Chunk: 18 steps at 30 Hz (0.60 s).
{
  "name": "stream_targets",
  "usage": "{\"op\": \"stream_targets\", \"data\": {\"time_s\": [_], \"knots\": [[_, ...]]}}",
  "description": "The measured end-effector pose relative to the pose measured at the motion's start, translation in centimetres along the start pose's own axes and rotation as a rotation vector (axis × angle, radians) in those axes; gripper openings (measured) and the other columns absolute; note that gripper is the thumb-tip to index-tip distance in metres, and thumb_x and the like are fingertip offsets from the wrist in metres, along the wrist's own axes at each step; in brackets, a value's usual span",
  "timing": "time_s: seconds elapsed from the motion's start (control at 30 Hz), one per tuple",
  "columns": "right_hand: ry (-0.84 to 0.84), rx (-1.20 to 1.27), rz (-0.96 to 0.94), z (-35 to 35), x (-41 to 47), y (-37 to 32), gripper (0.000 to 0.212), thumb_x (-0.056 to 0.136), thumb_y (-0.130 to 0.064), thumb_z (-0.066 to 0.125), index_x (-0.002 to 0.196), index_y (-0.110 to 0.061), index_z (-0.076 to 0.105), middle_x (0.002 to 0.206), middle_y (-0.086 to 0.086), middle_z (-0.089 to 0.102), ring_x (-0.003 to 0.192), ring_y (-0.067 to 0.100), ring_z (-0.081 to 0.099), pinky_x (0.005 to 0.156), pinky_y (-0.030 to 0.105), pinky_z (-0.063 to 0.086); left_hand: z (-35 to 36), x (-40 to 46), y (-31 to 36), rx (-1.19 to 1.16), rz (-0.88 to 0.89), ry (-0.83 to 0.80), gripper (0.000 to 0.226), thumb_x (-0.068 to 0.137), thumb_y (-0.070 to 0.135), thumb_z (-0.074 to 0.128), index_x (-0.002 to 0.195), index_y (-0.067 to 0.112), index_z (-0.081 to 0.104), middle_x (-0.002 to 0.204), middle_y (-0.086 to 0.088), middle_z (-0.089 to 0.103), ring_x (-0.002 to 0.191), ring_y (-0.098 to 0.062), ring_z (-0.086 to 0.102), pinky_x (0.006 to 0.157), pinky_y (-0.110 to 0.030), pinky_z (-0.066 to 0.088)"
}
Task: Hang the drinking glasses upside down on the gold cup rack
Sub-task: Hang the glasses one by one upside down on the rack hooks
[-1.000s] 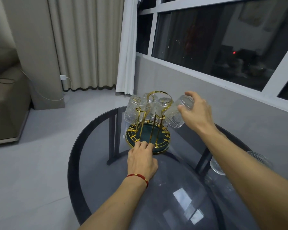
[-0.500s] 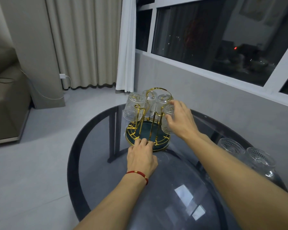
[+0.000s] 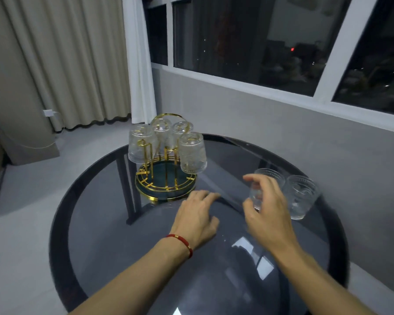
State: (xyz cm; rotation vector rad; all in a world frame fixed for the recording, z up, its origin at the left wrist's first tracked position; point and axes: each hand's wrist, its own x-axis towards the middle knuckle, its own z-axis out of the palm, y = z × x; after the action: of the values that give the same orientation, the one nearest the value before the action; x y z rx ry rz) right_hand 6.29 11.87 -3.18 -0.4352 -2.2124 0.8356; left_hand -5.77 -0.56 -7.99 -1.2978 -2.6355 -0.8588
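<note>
You are done hanging the fourth glass (image 3: 192, 153) upside down on the gold rack (image 3: 166, 178), and now your right hand (image 3: 267, 210), grip apart, is reaching for the next glass (image 3: 265, 185) standing on the table (image 3: 114, 242), while your left hand (image 3: 197, 218) is resting flat, holding nothing.

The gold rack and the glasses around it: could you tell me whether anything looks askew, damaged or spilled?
Nothing stands out. Four glasses hang upside down on the gold rack, and two upright glasses wait on the table, with no visible spill.
</note>
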Motion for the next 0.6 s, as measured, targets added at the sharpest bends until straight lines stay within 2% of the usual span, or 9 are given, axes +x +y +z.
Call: {"op": "stream_targets", "data": {"time_s": [0.1, 0.2, 0.27, 0.4, 0.53, 0.6], "knots": [[0.124, 0.068, 0.165, -1.9, -0.4, 1.5, 0.043, 0.084, 0.006, 0.059, 0.114, -0.024, 0.064, 0.114, -0.003, 0.061, 0.103, 0.015, 0.063, 0.077, 0.022, 0.050, 2.5, 1.5, 3.8, -0.299, -0.040, -0.072, 0.073, 0.082, 0.025, 0.072, 0.148, 0.017, 0.041, 0.147, -0.005, 0.051, 0.136, -0.021, 0.045, 0.112, -0.036, 0.038], [0.250, 0.038, 0.179, -3.5, 0.3, 2.5, 0.040, 0.081, 0.006, 0.058, 0.108, -0.022, 0.066, 0.109, -0.002, 0.064, 0.092, 0.013, 0.064, 0.076, 0.030, 0.051, 4.1, 5.0, 7.5, -0.449, -0.120, -0.104, 0.103, 0.077, 0.033, 0.083, 0.157, 0.013, 0.020, 0.160, -0.010, 0.032, 0.147, -0.023, 0.031, 0.118, -0.038, 0.031], [0.291, 0.029, 0.200, -4.4, 0.4, 3.1, 0.039, 0.082, 0.006, 0.058, 0.107, -0.023, 0.065, 0.108, -0.002, 0.064, 0.089, 0.013, 0.063, 0.077, 0.035, 0.053, 4.7, 7.4, 9.4, -0.480, -0.183, -0.078, 0.111, 0.075, 0.033, 0.085, 0.158, 0.016, 0.014, 0.160, -0.011, 0.029, 0.146, -0.026, 0.030, 0.116, -0.038, 0.033], [0.317, 0.054, 0.243, -5.8, 0.9, 4.5, 0.035, 0.085, 0.005, 0.057, 0.103, -0.023, 0.066, 0.108, -0.001, 0.068, 0.092, 0.018, 0.065, 0.077, 0.028, 0.048, 5.7, 10.7, 11.2, -0.506, -0.284, -0.038, 0.112, 0.072, 0.035, 0.087, 0.157, 0.012, 0.017, 0.153, -0.013, 0.043, 0.139, -0.030, 0.042, 0.113, -0.041, 0.039], [0.236, 0.049, 0.273, -6.2, 1.2, 5.5, 0.030, 0.085, 0.004, 0.055, 0.091, -0.021, 0.071, 0.090, -0.009, 0.072, 0.084, 0.000, 0.064, 0.071, 0.018, 0.048, 5.6, 10.3, 11.1, -0.398, -0.304, 0.048, 0.113, 0.063, 0.049, 0.090, 0.152, 0.008, 0.033, 0.141, -0.013, 0.056, 0.131, -0.029, 0.052, 0.106, -0.042, 0.047], [0.175, 0.021, 0.270, -6.0, 1.1, 5.6, 0.029, 0.085, 0.002, 0.056, 0.091, -0.022, 0.071, 0.089, -0.008, 0.072, 0.085, 0.002, 0.065, 0.070, 0.019, 0.048, 4.9, 8.8, 10.4, -0.374, -0.289, 0.080, 0.106, 0.061, 0.051, 0.088, 0.146, 0.009, 0.042, 0.137, -0.011, 0.059, 0.126, -0.027, 0.055, 0.102, -0.041, 0.050]]}}
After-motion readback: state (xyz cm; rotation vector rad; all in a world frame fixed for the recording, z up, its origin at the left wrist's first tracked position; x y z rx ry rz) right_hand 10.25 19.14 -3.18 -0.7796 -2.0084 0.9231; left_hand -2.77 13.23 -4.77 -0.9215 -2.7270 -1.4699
